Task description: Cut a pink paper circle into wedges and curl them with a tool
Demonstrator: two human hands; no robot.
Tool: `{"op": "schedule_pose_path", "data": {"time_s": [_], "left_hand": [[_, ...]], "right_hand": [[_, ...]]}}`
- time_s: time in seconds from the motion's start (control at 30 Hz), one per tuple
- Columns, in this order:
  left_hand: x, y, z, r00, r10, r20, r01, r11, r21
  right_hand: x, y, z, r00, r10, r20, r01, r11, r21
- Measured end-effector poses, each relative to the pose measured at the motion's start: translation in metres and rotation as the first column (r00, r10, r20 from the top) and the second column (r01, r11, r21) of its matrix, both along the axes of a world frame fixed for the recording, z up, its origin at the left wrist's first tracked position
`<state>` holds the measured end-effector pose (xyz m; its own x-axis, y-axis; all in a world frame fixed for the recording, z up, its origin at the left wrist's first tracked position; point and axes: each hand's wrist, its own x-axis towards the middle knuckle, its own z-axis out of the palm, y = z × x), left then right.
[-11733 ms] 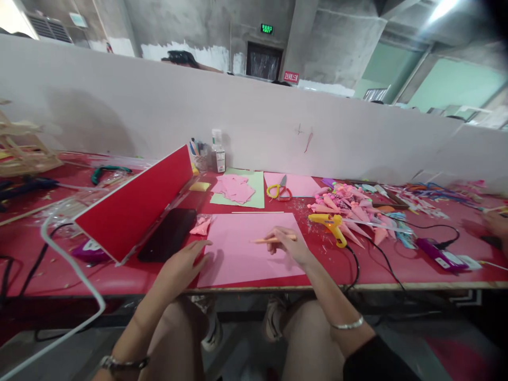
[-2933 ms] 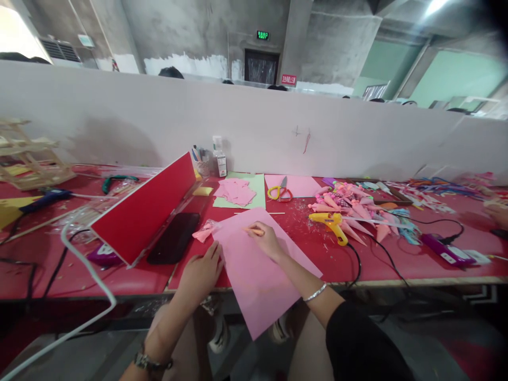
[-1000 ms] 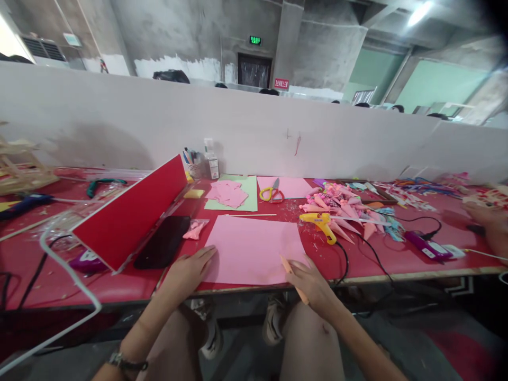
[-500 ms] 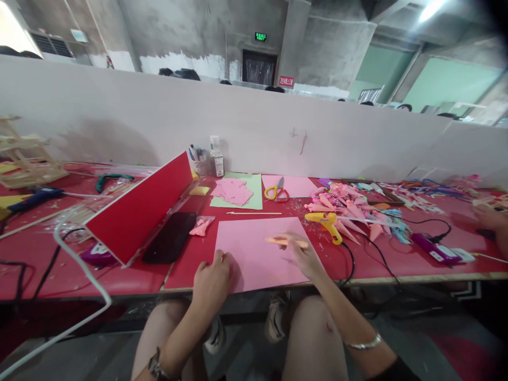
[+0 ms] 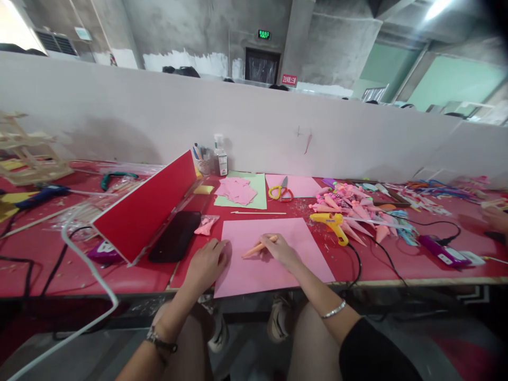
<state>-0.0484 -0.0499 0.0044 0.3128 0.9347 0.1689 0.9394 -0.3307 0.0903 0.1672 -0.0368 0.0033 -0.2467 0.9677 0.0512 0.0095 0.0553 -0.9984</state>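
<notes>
A pink sheet of paper [image 5: 286,264] lies flat on the red table in front of me. My right hand [image 5: 278,250] is closed around an orange pen [image 5: 254,250], whose tip points down and left at the sheet's left half. I cannot make out any mark on the paper. On the sheet's left edge rests my left hand [image 5: 208,262], fingers loosely bent and thumb apart, with nothing visible in it. Beyond the sheet's far edge lies a thin wooden stick [image 5: 257,213].
Scissors [image 5: 281,191], cut pink pieces [image 5: 237,190] and green paper [image 5: 260,198] lie behind. A yellow glue gun [image 5: 331,225] and pink cones [image 5: 359,211] are right. Left are a black phone [image 5: 174,238] and a leaning red board [image 5: 146,211]. Another person's hand [image 5: 496,218] shows far right.
My right hand has moved left over the sheet and the pen has swung from level to tip-down. My left hand has shifted slightly and its fingers have loosened. The view has moved a little.
</notes>
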Motion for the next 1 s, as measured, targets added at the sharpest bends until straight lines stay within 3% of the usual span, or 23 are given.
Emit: {"op": "schedule_pose_path", "data": {"time_s": [0.17, 0.37, 0.53, 0.67, 0.8, 1.0], "left_hand": [[0.002, -0.003, 0.003, 0.999, -0.004, 0.041, 0.004, 1.000, 0.000], [0.004, -0.004, 0.004, 0.999, 0.015, 0.042, -0.015, 1.000, 0.012], [0.005, -0.006, 0.004, 1.000, 0.020, 0.012, -0.020, 1.000, 0.017], [0.005, -0.007, 0.005, 1.000, 0.022, 0.009, -0.022, 1.000, 0.020], [0.005, -0.006, 0.004, 1.000, 0.029, 0.010, -0.030, 0.999, 0.019], [0.005, -0.006, 0.004, 1.000, 0.028, 0.011, -0.028, 0.999, 0.019]], "right_hand": [[-0.007, 0.001, 0.003, 1.000, -0.010, 0.013, 0.009, 1.000, 0.018], [-0.008, 0.015, -0.005, 0.976, -0.217, 0.024, 0.215, 0.974, 0.077], [0.018, 0.023, -0.011, 0.883, -0.468, 0.044, 0.459, 0.878, 0.134], [0.048, 0.018, -0.013, 0.796, -0.602, 0.063, 0.586, 0.792, 0.171], [0.059, 0.010, -0.016, 0.757, -0.644, 0.110, 0.617, 0.760, 0.205], [0.051, 0.009, -0.016, 0.735, -0.648, 0.198, 0.593, 0.757, 0.275]]}}
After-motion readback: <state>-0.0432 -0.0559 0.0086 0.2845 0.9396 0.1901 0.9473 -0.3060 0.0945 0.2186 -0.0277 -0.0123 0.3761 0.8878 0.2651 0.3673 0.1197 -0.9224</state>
